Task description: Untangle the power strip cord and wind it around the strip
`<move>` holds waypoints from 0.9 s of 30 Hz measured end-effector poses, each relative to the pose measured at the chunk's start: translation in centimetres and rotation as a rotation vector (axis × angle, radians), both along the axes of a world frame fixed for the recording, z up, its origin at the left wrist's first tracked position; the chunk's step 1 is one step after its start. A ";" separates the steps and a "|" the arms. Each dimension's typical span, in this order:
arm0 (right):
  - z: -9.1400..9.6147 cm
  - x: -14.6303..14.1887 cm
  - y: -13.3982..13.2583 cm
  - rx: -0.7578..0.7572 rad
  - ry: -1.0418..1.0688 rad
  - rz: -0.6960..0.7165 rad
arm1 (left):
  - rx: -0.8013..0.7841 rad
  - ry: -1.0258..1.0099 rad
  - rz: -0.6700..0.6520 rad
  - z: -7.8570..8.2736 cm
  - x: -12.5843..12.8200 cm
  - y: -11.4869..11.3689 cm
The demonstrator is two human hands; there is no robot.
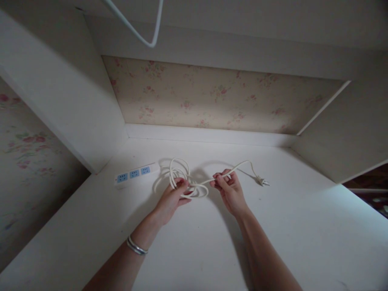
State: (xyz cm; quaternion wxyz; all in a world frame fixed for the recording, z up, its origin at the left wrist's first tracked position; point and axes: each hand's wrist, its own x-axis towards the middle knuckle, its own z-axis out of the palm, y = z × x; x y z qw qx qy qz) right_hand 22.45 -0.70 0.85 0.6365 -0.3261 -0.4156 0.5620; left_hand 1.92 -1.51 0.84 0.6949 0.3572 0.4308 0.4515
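Note:
A white power strip (pixel 138 173) with blue socket faces lies on the white tabletop, left of my hands. Its white power cord (pixel 200 191) is gathered in loose loops at the middle. My left hand (pixel 174 196), a silver bracelet on its wrist, is closed around these loops, thumb on top. My right hand (pixel 229 190) pinches a single run of the same cord a little to the right. Past my right fingers the cord arcs away to its plug (pixel 263 181), whose prongs point right. Part of the coil is hidden behind my left fingers.
The white tabletop (pixel 197 250) meets a low ledge (pixel 212 136) and flowered wallpaper (pixel 188 95) at the back. White side panels (pixel 81 81) stand left and right. A pale cable (pixel 139 36) hangs in a loop from above, at upper left.

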 end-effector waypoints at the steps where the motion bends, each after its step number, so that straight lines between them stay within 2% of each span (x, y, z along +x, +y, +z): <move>1: -0.1 -0.2 -0.1 -0.002 -0.030 0.028 | 0.002 -0.005 0.002 0.0 0.0 0.0; 9: -0.7 -1.4 -0.7 0.085 -0.417 0.241 | -0.012 0.039 0.065 0.2 0.2 -0.1; 14: -0.9 -1.7 -0.8 0.060 -0.454 0.271 | -0.031 0.036 0.094 0.1 0.3 -0.1; 17: -0.6 -1.7 -0.7 -0.016 -0.320 0.262 | -0.046 0.026 0.128 0.0 0.1 0.0; 22: 0.8 -0.6 -0.5 -0.128 0.139 0.158 | -0.045 0.011 0.176 0.1 -0.2 0.3; 27: 1.7 1.5 -0.4 -0.068 0.420 0.106 | 0.000 0.093 0.102 0.1 -0.2 0.2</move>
